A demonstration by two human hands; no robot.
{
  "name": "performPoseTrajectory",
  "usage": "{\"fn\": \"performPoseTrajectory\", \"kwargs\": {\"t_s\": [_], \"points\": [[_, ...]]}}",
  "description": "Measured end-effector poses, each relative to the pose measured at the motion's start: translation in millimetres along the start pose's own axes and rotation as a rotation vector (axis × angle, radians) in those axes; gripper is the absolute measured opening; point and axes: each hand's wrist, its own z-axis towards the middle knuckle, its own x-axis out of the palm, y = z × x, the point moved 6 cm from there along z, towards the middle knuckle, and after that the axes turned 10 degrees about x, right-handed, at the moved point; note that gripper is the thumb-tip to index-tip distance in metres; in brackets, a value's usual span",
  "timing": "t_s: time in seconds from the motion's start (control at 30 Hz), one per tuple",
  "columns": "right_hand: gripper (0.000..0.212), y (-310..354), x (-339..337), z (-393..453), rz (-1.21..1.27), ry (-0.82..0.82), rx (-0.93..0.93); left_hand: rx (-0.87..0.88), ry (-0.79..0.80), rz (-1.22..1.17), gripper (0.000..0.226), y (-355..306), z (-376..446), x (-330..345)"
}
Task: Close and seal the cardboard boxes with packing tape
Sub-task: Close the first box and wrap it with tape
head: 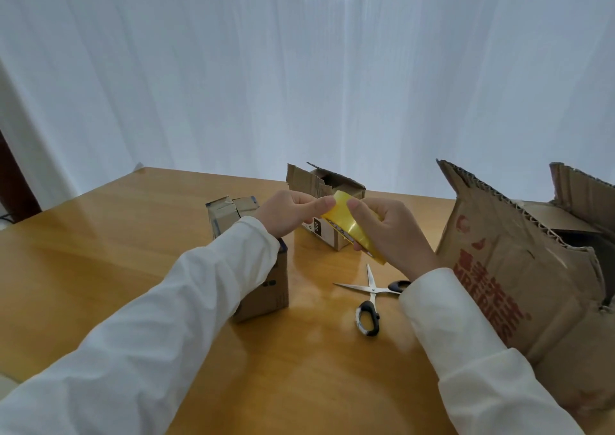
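Observation:
A yellow roll of packing tape (349, 223) is held up above the table between both hands. My right hand (392, 231) grips the roll from the right, thumb on its outer face. My left hand (291, 211) pinches the roll's upper left edge with thumb and fingers. Behind the hands stands a small open cardboard box (327, 183) with raised flaps. A second small box (266, 288) sits under my left forearm, its top partly hidden by the sleeve. A large open box (519, 268) with red print stands at the right, one flap upright.
Open scissors (369, 296) with black handles lie on the wooden table (133, 235) just below my right wrist. White curtains hang behind the table's far edge. The large box fills the right side.

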Motion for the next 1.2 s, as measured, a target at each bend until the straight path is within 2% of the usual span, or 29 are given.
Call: {"fn": "performPoseTrajectory", "kwargs": {"t_s": [0.17, 0.4, 0.5, 0.57, 0.7, 0.9, 0.97, 1.0, 1.1, 1.2], "points": [[0.043, 2.4, 1.7, 1.2, -0.063, -0.024, -0.031, 0.016, -0.034, -0.008, 0.032, -0.7, -3.1, -4.0], [0.034, 3.2, -5.7, -3.0, -0.096, -0.025, -0.036, -0.013, -0.017, 0.011, 0.049, -6.2, -3.0, 1.2], [0.035, 4.4, -7.0, -3.2, -0.123, -0.027, -0.052, -0.031, -0.008, 0.04, 0.044, -3.9, -1.3, 2.3], [0.034, 4.8, -7.4, -3.1, -0.128, -0.021, -0.058, -0.021, 0.002, 0.05, 0.058, -5.3, -2.2, 3.1], [0.03, 7.0, -6.0, -3.1, -0.134, -0.007, -0.079, -0.003, -0.027, 0.121, 0.103, -8.2, -5.6, -0.7], [0.027, 4.6, -4.0, -2.4, -0.104, -0.032, -0.068, 0.009, 0.009, 0.135, 0.116, -11.6, -4.6, 1.9], [0.028, 4.7, -3.8, -2.1, -0.091, -0.046, -0.058, 0.008, -0.011, 0.107, 0.109, -9.7, -3.6, 0.8], [0.028, 4.9, -3.1, -2.0, -0.1, -0.047, -0.059, 0.009, -0.006, 0.097, 0.1, -8.9, -3.5, 0.9], [0.033, 4.6, -0.7, -2.3, -0.158, -0.044, -0.073, 0.009, 0.022, 0.085, 0.055, -2.7, -1.9, 1.8], [0.04, 3.4, -0.9, -1.6, -0.183, -0.062, -0.08, 0.017, 0.041, 0.118, 0.039, 2.0, 0.2, 2.5]]}}
